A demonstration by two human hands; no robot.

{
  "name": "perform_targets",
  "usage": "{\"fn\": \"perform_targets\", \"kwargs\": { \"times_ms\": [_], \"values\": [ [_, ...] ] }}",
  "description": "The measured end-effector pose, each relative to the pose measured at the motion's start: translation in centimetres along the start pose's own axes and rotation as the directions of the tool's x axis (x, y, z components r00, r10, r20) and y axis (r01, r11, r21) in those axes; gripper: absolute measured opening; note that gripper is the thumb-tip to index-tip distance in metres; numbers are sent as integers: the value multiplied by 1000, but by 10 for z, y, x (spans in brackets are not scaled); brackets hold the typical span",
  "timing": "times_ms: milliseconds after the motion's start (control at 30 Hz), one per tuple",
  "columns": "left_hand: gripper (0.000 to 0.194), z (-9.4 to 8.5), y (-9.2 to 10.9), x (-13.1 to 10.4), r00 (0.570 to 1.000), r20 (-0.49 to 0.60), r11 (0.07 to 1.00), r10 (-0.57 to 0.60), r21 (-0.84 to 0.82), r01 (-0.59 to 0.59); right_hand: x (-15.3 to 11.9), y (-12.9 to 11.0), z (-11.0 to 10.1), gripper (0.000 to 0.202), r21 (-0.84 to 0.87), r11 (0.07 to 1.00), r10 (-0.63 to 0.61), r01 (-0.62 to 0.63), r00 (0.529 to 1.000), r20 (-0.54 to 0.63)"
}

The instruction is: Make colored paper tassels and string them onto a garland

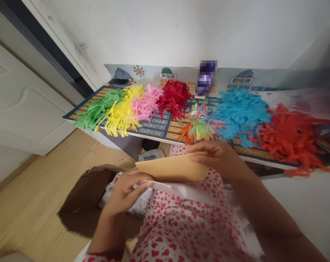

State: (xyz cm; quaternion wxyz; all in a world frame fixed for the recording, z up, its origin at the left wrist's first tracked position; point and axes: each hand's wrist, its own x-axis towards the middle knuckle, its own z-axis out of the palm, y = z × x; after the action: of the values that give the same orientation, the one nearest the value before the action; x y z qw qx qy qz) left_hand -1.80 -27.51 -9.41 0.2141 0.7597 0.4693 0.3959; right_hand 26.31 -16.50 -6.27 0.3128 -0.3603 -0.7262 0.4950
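Observation:
Over my lap I hold a tan paper sheet (171, 169), slightly bent, with a white paper (178, 190) below its lower edge. My right hand (218, 156) grips the tan sheet at its upper right, thumb and fingers on either side of the edge. My left hand (128, 189) is closed at the left end, its thumb on the white paper and its fingers against the tan sheet's lower corner. Beyond the papers, a small multicoloured bunch of paper strips (199, 129) lies at the table edge, near my right hand.
Bunches of shredded paper line the printed table mat (152, 131): green (100, 109), yellow (121, 116), pink (148, 103), dark red (175, 98), blue (243, 112) and orange-red (290, 136). An open cardboard box (80, 196) with white packaging stands at my left. A phone (119, 82) lies at the back.

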Motion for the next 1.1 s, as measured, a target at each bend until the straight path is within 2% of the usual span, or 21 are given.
{"fn": "perform_targets", "kwargs": {
  "times_ms": [233,433,567,633,767,867,967,1033,1067,1100],
  "values": [
    [13,-20,-6,-11,998,-56,999,-9,35,11,7,-2,6,28,107,994,-25,21,999,29],
    [14,-24,-2,-14,994,-102,997,-28,64,35,8,-7,10,16,-30,990,-137,136,990,-36],
    [14,-22,-4,-13,993,-102,997,-56,43,61,7,-4,11,13,-205,945,-279,257,956,-88],
    [13,-20,-6,-13,992,-94,996,-80,22,82,7,2,12,12,-306,889,-388,341,915,-106],
    [13,-15,-11,-12,991,-55,993,-119,1,119,7,15,11,11,-516,687,-633,511,770,-80],
    [15,-11,-12,-11,982,-42,982,-186,-23,186,5,23,8,10,-630,526,-753,571,658,-32],
    [16,-8,-12,-8,963,-30,962,-267,-64,265,4,32,6,17,-725,377,-831,576,556,9],
    [18,-5,-13,-6,944,-29,942,-328,-88,325,1,37,5,22,-731,332,-864,597,504,19],
    [20,-3,-15,-5,932,-24,929,-361,-97,358,-2,38,5,23,-702,345,-871,623,492,9],
    [22,-1,-16,-4,918,-15,914,-395,-104,392,-7,39,5,21,-647,399,-865,649,501,-30]
  ]
}}
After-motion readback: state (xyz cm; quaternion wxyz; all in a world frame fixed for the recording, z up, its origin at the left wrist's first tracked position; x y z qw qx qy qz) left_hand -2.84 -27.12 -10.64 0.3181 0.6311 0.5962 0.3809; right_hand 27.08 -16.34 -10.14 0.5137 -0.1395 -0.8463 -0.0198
